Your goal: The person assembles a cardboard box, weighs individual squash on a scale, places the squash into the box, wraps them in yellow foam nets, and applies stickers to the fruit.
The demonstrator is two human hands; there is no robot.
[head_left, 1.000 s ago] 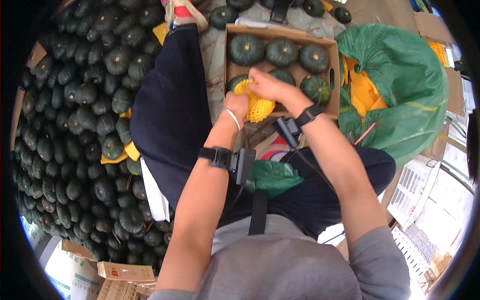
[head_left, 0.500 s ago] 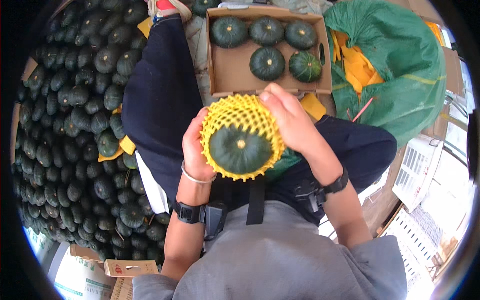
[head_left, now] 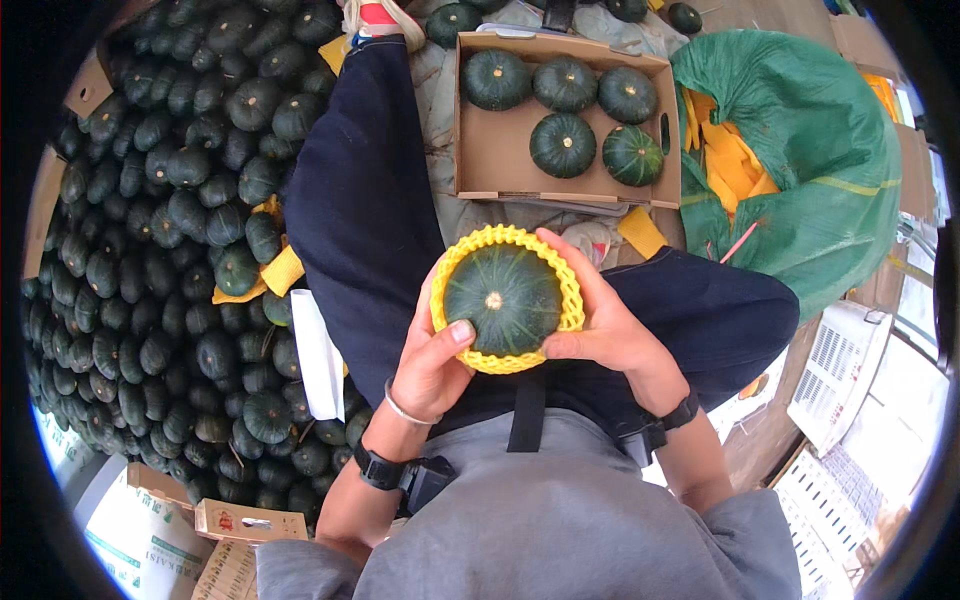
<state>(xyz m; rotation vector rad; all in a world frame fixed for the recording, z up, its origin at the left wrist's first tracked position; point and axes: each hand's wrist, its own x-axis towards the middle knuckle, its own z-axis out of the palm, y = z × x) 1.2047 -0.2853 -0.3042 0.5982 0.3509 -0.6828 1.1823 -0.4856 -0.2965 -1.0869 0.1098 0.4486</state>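
A round dark green pumpkin [head_left: 515, 295] sits in a yellow foam net sleeve [head_left: 497, 236] above my lap, its pale stem end facing up. The net forms a thick ring around its sides and leaves the top bare. On the near left side, my left hand [head_left: 428, 358] grips the pumpkin through the net, its thumb on the rim and skin. My right hand [head_left: 608, 325] clasps the other side, with its thumb at the lower right rim. The fingers beneath are partly hidden. Beyond my hands, a shallow cardboard box [head_left: 488, 150] holds several similar pumpkins without nets.
A large heap of dark green pumpkins [head_left: 190, 215] covers the left side. To the right lies a green sack [head_left: 830, 150] with yellow foam nets [head_left: 735, 165] in its opening. White plastic crates [head_left: 838, 360] stand at the lower right, and a folded carton [head_left: 250, 522] at the lower left.
The net's edge, earlier across the pumpkin's upper half, now rings its sides. My right hand has moved from the top edge to the right side. The view has shifted slightly.
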